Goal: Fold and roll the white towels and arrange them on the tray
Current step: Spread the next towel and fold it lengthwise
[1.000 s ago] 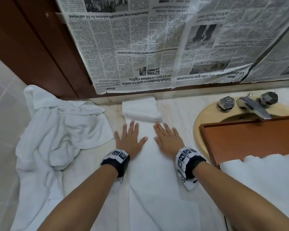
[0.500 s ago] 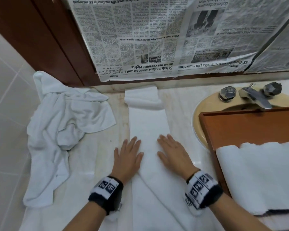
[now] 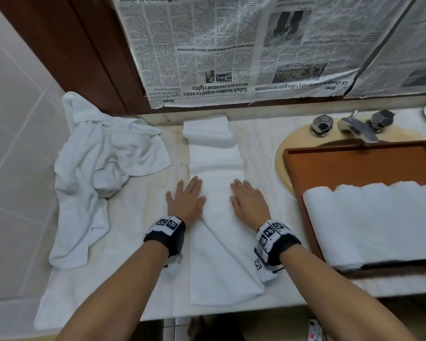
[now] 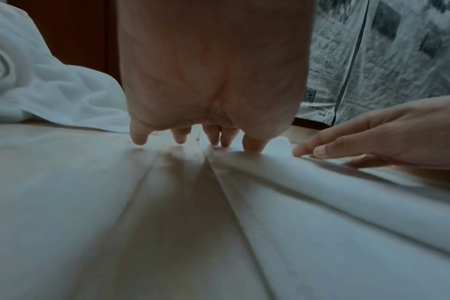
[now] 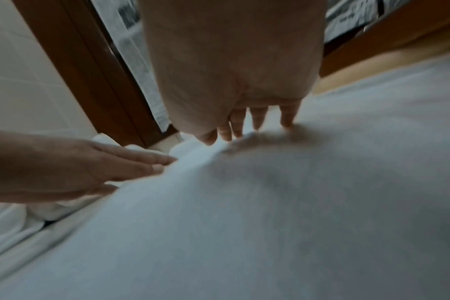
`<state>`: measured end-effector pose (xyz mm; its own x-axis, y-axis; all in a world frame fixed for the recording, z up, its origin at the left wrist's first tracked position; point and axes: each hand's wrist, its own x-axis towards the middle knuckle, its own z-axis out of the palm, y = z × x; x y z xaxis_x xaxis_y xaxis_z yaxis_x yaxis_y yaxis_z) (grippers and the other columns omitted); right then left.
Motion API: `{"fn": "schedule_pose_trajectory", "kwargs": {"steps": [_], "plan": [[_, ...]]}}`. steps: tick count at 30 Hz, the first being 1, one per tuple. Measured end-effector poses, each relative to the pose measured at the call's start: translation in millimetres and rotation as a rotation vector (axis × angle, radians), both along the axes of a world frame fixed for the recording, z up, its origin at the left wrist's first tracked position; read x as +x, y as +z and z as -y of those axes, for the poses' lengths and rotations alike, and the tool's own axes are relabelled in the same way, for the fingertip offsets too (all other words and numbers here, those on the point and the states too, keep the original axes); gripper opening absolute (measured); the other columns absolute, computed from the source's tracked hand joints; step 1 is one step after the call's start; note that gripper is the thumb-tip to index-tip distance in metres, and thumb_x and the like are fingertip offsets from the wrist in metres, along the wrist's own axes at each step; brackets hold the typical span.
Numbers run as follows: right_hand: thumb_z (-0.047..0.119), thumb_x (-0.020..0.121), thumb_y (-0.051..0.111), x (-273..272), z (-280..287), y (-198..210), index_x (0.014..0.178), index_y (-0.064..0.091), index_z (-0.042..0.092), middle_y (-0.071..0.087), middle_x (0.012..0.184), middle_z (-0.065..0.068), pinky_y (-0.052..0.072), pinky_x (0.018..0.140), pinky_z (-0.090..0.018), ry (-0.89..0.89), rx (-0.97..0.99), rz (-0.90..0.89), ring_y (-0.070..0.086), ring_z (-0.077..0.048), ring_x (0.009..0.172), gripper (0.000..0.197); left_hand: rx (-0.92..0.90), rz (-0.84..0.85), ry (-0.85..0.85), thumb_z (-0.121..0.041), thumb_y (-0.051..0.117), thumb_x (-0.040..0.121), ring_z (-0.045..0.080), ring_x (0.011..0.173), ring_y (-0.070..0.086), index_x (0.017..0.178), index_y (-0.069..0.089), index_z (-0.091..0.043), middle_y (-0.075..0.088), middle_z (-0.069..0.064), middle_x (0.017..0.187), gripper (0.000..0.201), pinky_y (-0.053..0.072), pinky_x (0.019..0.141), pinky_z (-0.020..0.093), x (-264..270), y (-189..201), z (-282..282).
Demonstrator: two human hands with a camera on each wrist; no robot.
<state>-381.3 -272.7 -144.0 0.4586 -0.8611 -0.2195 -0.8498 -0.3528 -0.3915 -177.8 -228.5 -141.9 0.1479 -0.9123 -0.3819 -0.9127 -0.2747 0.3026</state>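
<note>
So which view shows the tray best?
The head view: the tray sits over the sink with rolled towels in it. The right wrist view catches only a blurred wooden edge; the left wrist view shows none.

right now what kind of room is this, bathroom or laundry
Most likely a bathroom: a basin with a metal tap is set into the marble counter, beside a tiled wall. Rolled towels on the tray hint at a hotel.

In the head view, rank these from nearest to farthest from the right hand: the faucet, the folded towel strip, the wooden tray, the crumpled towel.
From the right hand:
1. Folded towel strip, directly under the palm, in contact.
2. Wooden tray, just to its right, over the sink.
3. Faucet, far right at the back.
4. Crumpled towel, far left, beyond the left hand.
</note>
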Motion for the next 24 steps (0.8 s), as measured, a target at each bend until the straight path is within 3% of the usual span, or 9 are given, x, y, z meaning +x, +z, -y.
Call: {"fn": "schedule_pose_trajectory", "kwargs": {"steps": [2, 4, 7, 10, 14, 16, 19, 21, 24], "plan": [[0.03, 0.102, 0.044, -16.4, -18.5, 10.7, 0.146, 0.043, 0.012, 0.04, 0.155, -0.005, 0.032, 0.111, -0.04, -0.093, -0.023, 0.081, 0.038, -0.027, 0.14, 0.048, -0.036, -0.034, -0.035, -0.043, 0.033, 0.105, 0.022, 0.153, 0.006, 0.157, 0.021, -0.027, 0.008, -0.012, 0.166, 0.056, 0.011, 0.118, 0.059, -3.4, 2.7, -14.7], [0.033, 0.098, 0.048, -34.5, -45.6, 16.9, 0.14, 0.048, 0.015, 0.047, 0.146, -0.004, 0.039, 0.102, -0.041, -0.137, -0.023, -0.007, 0.046, -0.029, 0.128, 0.045, -0.094, -0.049, -0.091, -0.043, 0.036, 0.104, 0.02, 0.151, 0.014, 0.153, 0.032, -0.027, 0.017, -0.009, 0.165, 0.052, 0.017, 0.117, 0.057, -5.6, 2.1, -35.2], [0.042, 0.096, 0.048, -54.0, -86.0, 17.2, 0.136, 0.047, 0.02, 0.043, 0.139, 0.001, 0.039, 0.098, -0.039, -0.14, 0.036, -0.158, 0.042, -0.024, 0.125, 0.046, -0.137, -0.077, -0.099, -0.04, 0.037, 0.105, 0.017, 0.151, 0.013, 0.152, 0.035, -0.027, 0.019, -0.009, 0.164, 0.049, 0.016, 0.118, 0.054, -10.1, -1.4, -65.1], [0.045, 0.094, 0.051, -55.7, -100.5, 17.6, 0.122, 0.056, 0.021, 0.049, 0.124, 0.0, 0.037, 0.092, -0.037, -0.213, 0.0, -0.183, 0.044, -0.023, 0.116, 0.037, -0.158, -0.085, -0.115, -0.037, 0.035, 0.106, 0.017, 0.152, 0.012, 0.155, 0.03, -0.025, 0.016, -0.008, 0.165, 0.051, 0.014, 0.119, 0.052, -10.5, -4.7, -81.2], [0.034, 0.093, 0.055, -45.7, -111.5, 31.3, 0.103, 0.054, 0.017, 0.051, 0.112, -0.002, 0.04, 0.087, -0.037, -0.298, 0.03, -0.07, 0.046, -0.024, 0.109, 0.02, -0.183, -0.15, -0.115, -0.036, 0.04, 0.104, 0.015, 0.151, 0.015, 0.155, 0.031, -0.026, 0.018, -0.008, 0.165, 0.052, 0.013, 0.119, 0.049, -5.1, -10.0, -88.2], [0.033, 0.092, 0.057, -35.9, -123.6, 45.9, 0.094, 0.049, 0.017, 0.054, 0.1, -0.001, 0.041, 0.077, -0.037, -0.307, 0.009, 0.023, 0.05, -0.024, 0.096, 0.017, -0.191, -0.184, -0.105, -0.036, 0.044, 0.104, 0.014, 0.151, 0.017, 0.154, 0.032, -0.026, 0.021, -0.008, 0.164, 0.053, 0.015, 0.12, 0.048, -1.2, -13.4, -86.7], [0.034, 0.088, 0.061, -17.3, -149.5, 68.2, 0.084, 0.044, 0.019, 0.051, 0.078, 0.003, 0.033, 0.061, -0.034, -0.241, -0.048, 0.131, 0.047, -0.02, 0.073, 0.023, -0.22, -0.226, -0.116, -0.026, 0.044, 0.103, 0.014, 0.149, 0.025, 0.152, 0.038, -0.022, 0.028, -0.003, 0.162, 0.049, 0.023, 0.119, 0.049, 6.1, -15.7, -84.6], [0.034, 0.086, 0.062, -4.1, -167.7, 74.6, 0.082, 0.044, 0.02, 0.047, 0.074, 0.005, 0.031, 0.062, -0.034, -0.131, -0.09, 0.135, 0.046, -0.019, 0.072, 0.023, -0.249, -0.295, -0.116, -0.013, 0.044, 0.102, 0.02, 0.148, 0.031, 0.147, 0.045, -0.015, 0.034, 0.003, 0.159, 0.046, 0.025, 0.119, 0.048, 11.2, -16.8, -85.6], [0.031, 0.087, 0.06, 14.2, -191.1, 68.4, 0.088, 0.045, 0.02, 0.046, 0.085, 0.005, 0.039, 0.069, -0.035, -0.002, -0.041, 0.076, 0.047, -0.019, 0.079, 0.019, -0.267, -0.348, -0.125, -0.007, 0.044, 0.102, 0.024, 0.145, 0.036, 0.143, 0.052, -0.011, 0.039, 0.008, 0.156, 0.042, 0.027, 0.119, 0.045, 15.9, -16.8, -87.7]]}}
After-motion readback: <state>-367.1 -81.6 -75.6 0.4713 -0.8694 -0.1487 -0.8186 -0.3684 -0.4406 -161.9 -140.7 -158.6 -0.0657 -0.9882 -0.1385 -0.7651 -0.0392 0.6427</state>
